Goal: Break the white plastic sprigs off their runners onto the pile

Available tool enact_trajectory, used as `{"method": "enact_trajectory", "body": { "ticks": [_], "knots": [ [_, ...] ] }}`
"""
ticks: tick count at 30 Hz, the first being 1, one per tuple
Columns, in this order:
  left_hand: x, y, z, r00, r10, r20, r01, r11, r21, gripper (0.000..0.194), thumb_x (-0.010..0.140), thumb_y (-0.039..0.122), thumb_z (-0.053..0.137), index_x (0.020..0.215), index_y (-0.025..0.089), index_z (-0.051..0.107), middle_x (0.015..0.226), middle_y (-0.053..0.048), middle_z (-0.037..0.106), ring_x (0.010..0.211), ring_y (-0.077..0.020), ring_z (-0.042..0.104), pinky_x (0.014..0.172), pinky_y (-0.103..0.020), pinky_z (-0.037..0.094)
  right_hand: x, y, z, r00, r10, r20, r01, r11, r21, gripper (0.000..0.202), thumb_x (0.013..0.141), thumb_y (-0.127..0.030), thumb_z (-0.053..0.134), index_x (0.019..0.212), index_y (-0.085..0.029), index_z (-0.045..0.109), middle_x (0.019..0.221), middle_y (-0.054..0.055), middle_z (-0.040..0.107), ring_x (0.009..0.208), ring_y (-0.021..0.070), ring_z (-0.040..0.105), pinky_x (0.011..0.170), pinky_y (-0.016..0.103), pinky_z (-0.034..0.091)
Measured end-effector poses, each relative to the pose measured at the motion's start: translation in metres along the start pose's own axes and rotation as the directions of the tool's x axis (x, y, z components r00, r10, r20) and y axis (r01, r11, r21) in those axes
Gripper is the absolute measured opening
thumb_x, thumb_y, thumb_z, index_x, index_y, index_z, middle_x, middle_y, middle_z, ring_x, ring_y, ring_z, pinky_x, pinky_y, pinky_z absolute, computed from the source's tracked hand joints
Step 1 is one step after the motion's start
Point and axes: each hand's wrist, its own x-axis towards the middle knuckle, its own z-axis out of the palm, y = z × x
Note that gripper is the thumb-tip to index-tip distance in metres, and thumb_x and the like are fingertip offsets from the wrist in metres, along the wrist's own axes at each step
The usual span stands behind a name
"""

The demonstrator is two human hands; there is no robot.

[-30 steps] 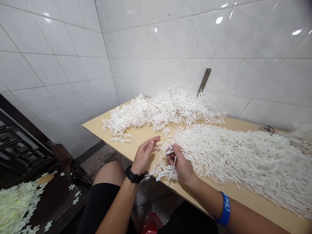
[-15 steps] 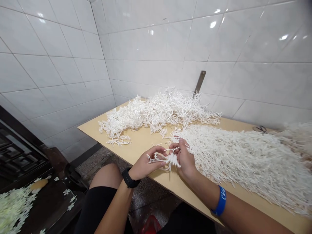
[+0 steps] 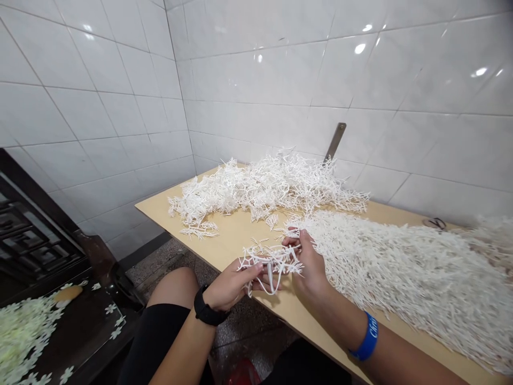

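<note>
White branched plastic sprigs [image 3: 274,262] lie across the fingers of my left hand [image 3: 236,280], its thumb pressed on them. My right hand [image 3: 310,262] is at their right end, fingers curled towards the thumb around part of the white strands. Beyond my hands a loose, tangled heap of white branched pieces [image 3: 260,184] covers the back left of the board. To the right spreads a wide, dense layer of short white pieces [image 3: 401,262]. Small loose sprigs [image 3: 200,230] sit near the board's left edge.
The tan board [image 3: 168,211] stands against a tiled wall, where a metal strip [image 3: 334,141] leans. A thin dark loop [image 3: 435,223] lies at the back right. At lower left, a dark wooden seat [image 3: 76,331] holds pale flower pieces [image 3: 24,331] and a tan oval object [image 3: 68,293].
The sprigs between my hands are more spread out. My left hand has moved slightly left and down, its fingers now underneath them. The view has shifted a little to the left.
</note>
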Motion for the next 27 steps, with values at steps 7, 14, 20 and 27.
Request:
{"method": "enact_trajectory", "body": {
  "ticks": [7, 14, 20, 27],
  "knots": [
    [-0.002, 0.009, 0.021, 0.998, -0.004, -0.063, -0.010, 0.974, -0.224, 0.035, 0.079, 0.046, 0.074, 0.090, 0.013, 0.071, 0.077, -0.009, 0.068, 0.075, -0.0200, 0.068, 0.075, -0.033, 0.053, 0.003, -0.016, 0.004, 0.999, -0.032, 0.032, 0.029, 0.996, 0.088, 0.030, 0.075, -0.047, 0.074, 0.077, -0.019, 0.064, 0.065, -0.001, 0.065, 0.056, 0.0159, 0.059, 0.056, 0.030, 0.050],
    [0.015, -0.015, 0.032, 0.823, 0.192, -0.535, -0.236, 0.972, -0.016, 0.044, 0.069, 0.053, 0.079, 0.067, 0.014, 0.057, 0.059, 0.005, 0.049, 0.054, -0.0068, 0.045, 0.055, -0.021, 0.042, -0.002, -0.045, 0.010, 0.982, 0.019, 0.190, -0.070, 0.963, 0.262, 0.018, 0.092, -0.027, 0.060, 0.076, -0.020, 0.053, 0.048, -0.008, 0.043, 0.047, 0.0100, 0.044, 0.054, 0.023, 0.048],
    [0.022, -0.006, -0.001, 0.579, 0.323, -0.748, -0.360, 0.925, 0.121, 0.049, 0.064, 0.058, 0.079, 0.064, 0.014, 0.056, 0.049, 0.008, 0.039, 0.043, -0.0042, 0.032, 0.043, -0.019, 0.027, -0.015, -0.075, 0.010, 0.964, -0.045, 0.261, -0.006, 0.982, 0.190, 0.027, 0.092, -0.029, 0.061, 0.072, -0.020, 0.046, 0.048, -0.011, 0.021, 0.041, 0.0066, 0.015, 0.039, 0.019, 0.021],
    [0.018, 0.018, -0.014, 0.489, 0.392, -0.779, -0.478, 0.868, 0.137, 0.046, 0.065, 0.049, 0.081, 0.062, 0.017, 0.047, 0.048, 0.012, 0.027, 0.040, -0.0025, 0.022, 0.041, -0.019, 0.020, -0.055, -0.077, 0.022, 0.934, -0.138, 0.328, 0.119, 0.990, 0.078, 0.034, 0.083, -0.035, 0.069, 0.062, -0.020, 0.047, 0.050, -0.009, 0.024, 0.043, 0.0072, 0.017, 0.040, 0.022, 0.025]
  ]
}}
